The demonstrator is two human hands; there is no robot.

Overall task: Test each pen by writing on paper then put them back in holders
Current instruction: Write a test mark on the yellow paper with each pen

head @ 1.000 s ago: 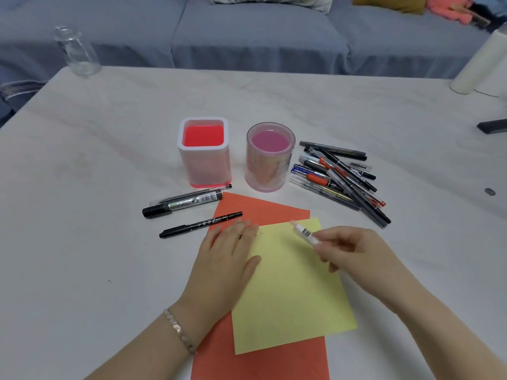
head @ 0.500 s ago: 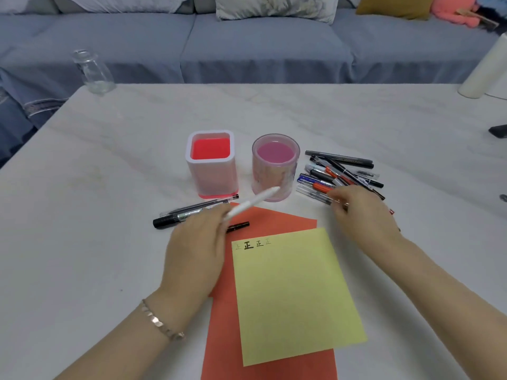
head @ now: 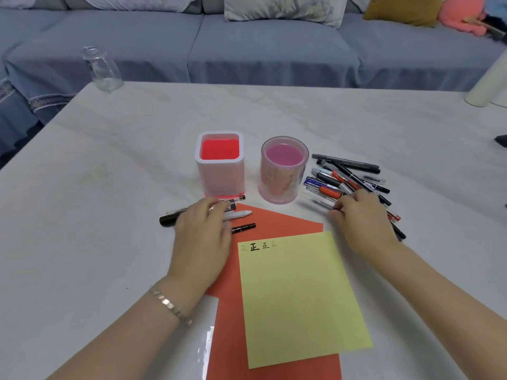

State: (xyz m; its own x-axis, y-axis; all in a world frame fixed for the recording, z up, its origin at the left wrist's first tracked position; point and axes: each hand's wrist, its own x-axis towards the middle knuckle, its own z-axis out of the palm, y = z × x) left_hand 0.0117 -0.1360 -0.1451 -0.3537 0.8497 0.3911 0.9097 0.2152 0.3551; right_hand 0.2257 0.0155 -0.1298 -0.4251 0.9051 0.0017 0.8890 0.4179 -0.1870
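A single wide-angle camera on the person's head looks forward and down over the table. It sits close: the left hand and right hand lie mid-frame, forearms entering from the lower corners. The sofa beyond spans the top of the frame.
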